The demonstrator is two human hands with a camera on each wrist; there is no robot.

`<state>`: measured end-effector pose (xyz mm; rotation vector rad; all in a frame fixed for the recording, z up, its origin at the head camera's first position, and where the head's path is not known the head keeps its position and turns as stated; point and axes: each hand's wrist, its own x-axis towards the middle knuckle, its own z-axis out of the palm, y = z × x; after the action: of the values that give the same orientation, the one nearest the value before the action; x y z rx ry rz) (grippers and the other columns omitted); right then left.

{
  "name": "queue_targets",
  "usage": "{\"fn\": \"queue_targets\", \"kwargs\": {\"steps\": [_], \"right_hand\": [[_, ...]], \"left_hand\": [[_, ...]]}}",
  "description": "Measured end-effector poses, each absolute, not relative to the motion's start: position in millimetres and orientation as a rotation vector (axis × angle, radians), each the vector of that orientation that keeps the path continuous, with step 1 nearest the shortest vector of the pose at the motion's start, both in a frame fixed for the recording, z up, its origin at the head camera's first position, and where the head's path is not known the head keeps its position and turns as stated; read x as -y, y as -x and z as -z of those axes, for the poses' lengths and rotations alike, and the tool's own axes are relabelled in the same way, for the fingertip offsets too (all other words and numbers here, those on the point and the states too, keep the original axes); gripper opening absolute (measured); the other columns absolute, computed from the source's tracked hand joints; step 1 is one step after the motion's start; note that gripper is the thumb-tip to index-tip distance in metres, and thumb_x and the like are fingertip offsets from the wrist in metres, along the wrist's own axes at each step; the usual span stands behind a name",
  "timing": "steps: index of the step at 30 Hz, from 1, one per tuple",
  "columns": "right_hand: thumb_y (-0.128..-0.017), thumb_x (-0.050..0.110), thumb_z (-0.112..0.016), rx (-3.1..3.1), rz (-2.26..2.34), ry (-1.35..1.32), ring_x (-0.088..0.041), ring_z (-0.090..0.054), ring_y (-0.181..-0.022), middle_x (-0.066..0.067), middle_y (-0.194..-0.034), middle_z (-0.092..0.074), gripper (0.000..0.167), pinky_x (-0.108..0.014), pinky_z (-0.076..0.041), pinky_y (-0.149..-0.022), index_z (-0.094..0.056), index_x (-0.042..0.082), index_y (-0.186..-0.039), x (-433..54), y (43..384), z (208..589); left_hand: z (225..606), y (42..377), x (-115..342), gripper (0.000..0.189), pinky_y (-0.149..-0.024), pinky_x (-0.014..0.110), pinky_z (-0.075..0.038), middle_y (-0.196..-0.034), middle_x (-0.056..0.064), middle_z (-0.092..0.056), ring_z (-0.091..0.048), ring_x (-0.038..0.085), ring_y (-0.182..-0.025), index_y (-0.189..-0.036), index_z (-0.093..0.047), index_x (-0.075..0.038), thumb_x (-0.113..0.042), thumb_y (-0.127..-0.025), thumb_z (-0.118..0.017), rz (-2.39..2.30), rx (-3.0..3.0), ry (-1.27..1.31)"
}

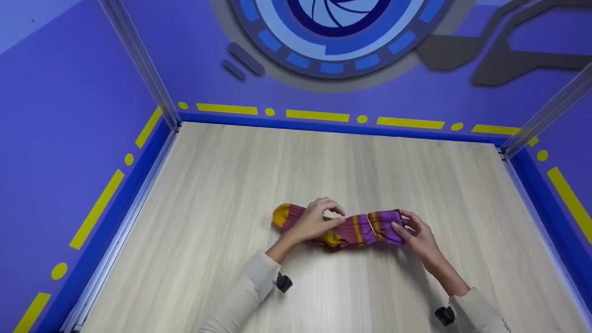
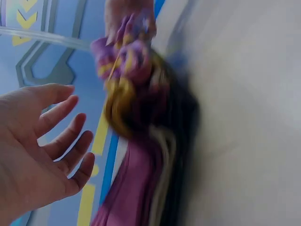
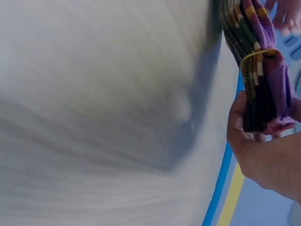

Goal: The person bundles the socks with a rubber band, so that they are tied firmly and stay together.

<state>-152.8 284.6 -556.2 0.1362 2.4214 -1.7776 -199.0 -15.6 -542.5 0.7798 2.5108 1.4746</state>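
A bundle of striped socks [image 1: 358, 229] in maroon, purple and mustard lies across the table's near middle, its yellow toe end to the left. A thin yellow rubber band [image 1: 371, 225] cinches it near the purple cuffs; the right wrist view shows several stacked layers under the band [image 3: 254, 55]. My right hand [image 1: 420, 238] grips the cuff end between thumb and fingers. Over the toe half is my left hand [image 1: 317, 224], its fingers loosely bent. The left wrist view shows that hand [image 2: 42, 146] beside the socks [image 2: 136, 183], holding nothing.
The pale wood-grain table [image 1: 231, 185] is enclosed by blue printed panels [image 1: 83, 115] at the left, back and right. Metal posts [image 1: 143, 60] stand at the back corners. A small black device [image 1: 283, 282] sits at the left wrist, another [image 1: 445, 315] at the right.
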Motion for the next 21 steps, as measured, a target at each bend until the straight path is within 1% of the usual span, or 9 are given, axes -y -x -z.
{"fn": "queue_targets", "kwargs": {"steps": [5, 7, 9, 11, 13, 14, 16, 19, 21], "right_hand": [[-0.101, 0.018, -0.065, -2.450, 1.694, -0.159, 0.000, -0.064, -0.098, -0.016, -0.126, -0.065, 0.051, -0.016, -0.052, -0.082, -0.048, 0.001, -0.146, -290.0, 155.9, 562.3], [-0.101, 0.019, -0.065, -2.533, 1.608, -0.140, -0.009, -0.067, -0.102, -0.020, -0.126, -0.065, 0.049, -0.017, -0.052, -0.082, -0.051, 0.000, -0.144, -290.4, 157.2, 564.4], [-0.100, 0.017, -0.066, -2.658, 1.498, -0.085, -0.021, -0.071, -0.103, -0.025, -0.124, -0.066, 0.046, -0.023, -0.056, -0.083, -0.054, -0.001, -0.141, -289.9, 158.5, 565.9], [-0.098, 0.013, -0.068, -2.794, 1.390, -0.003, -0.036, -0.072, -0.103, -0.029, -0.122, -0.067, 0.044, -0.033, -0.059, -0.084, -0.056, -0.003, -0.138, -288.7, 158.7, 566.5], [-0.094, 0.006, -0.072, -2.937, 1.312, 0.077, -0.043, -0.071, -0.101, -0.030, -0.120, -0.067, 0.045, -0.044, -0.060, -0.082, -0.058, -0.004, -0.135, -287.5, 158.0, 565.8], [-0.091, 0.003, -0.074, -3.004, 1.286, 0.111, -0.044, -0.070, -0.101, -0.030, -0.120, -0.066, 0.046, -0.047, -0.059, -0.081, -0.059, -0.003, -0.134, -287.0, 157.1, 565.5], [-0.086, 0.000, -0.078, -3.127, 1.240, 0.151, -0.041, -0.067, -0.103, -0.027, -0.122, -0.063, 0.049, -0.045, -0.057, -0.079, -0.061, -0.002, -0.132, -286.3, 153.9, 564.5], [-0.079, 0.000, -0.084, -3.297, 1.169, 0.182, -0.033, -0.061, -0.104, -0.022, -0.123, -0.059, 0.048, -0.032, -0.049, -0.075, -0.067, 0.002, -0.124, -285.5, 147.7, 564.5], [-0.076, 0.000, -0.087, -3.360, 1.148, 0.232, -0.027, -0.058, -0.100, -0.019, -0.119, -0.059, 0.043, -0.025, -0.044, -0.073, -0.071, 0.004, -0.117, -284.3, 143.7, 565.7]], "left_hand": [[549.6, 196.2, 55.3, 0.014, -0.098, 0.044, -0.049, -0.107, 0.011, -0.071, -0.063, 0.028, -0.107, -0.104, -0.074, -0.005, -0.015, -0.094, -0.071, -1.324, -2.708, -0.781], [551.9, 194.3, 68.5, 0.013, -0.097, 0.044, -0.049, -0.106, 0.010, -0.071, -0.063, 0.028, -0.106, -0.103, -0.074, -0.006, -0.013, -0.093, -0.073, -1.299, -2.764, -0.771], [552.6, 193.1, 79.3, 0.012, -0.095, 0.044, -0.050, -0.105, 0.010, -0.072, -0.063, 0.028, -0.104, -0.101, -0.075, -0.006, -0.013, -0.091, -0.075, -1.269, -2.810, -0.766], [552.9, 190.5, 87.4, 0.012, -0.091, 0.045, -0.050, -0.102, 0.009, -0.072, -0.063, 0.027, -0.100, -0.099, -0.075, -0.007, -0.011, -0.089, -0.077, -1.236, -2.858, -0.749], [553.2, 186.7, 93.8, 0.013, -0.087, 0.045, -0.049, -0.099, 0.007, -0.072, -0.063, 0.026, -0.096, -0.098, -0.076, -0.008, -0.012, -0.086, -0.080, -1.186, -2.918, -0.724], [553.7, 184.2, 96.3, 0.014, -0.086, 0.045, -0.048, -0.098, 0.006, -0.072, -0.063, 0.026, -0.095, -0.098, -0.076, -0.009, -0.014, -0.085, -0.081, -1.151, -2.956, -0.707], [556.4, 178.8, 100.5, 0.017, -0.082, 0.045, -0.047, -0.098, 0.006, -0.071, -0.062, 0.025, -0.093, -0.099, -0.076, -0.011, -0.015, -0.084, -0.082, -1.094, -3.033, -0.670], [562.4, 172.4, 104.8, 0.026, -0.082, 0.045, -0.049, -0.102, 0.008, -0.068, -0.062, 0.025, -0.094, -0.108, -0.075, -0.011, -0.014, -0.083, -0.084, -1.072, -3.115, -0.605], [566.1, 170.5, 106.9, 0.035, -0.082, 0.044, -0.050, -0.104, 0.009, -0.065, -0.061, 0.024, -0.095, -0.115, -0.074, -0.011, -0.012, -0.082, -0.084, -1.100, -3.150, -0.543]]}}
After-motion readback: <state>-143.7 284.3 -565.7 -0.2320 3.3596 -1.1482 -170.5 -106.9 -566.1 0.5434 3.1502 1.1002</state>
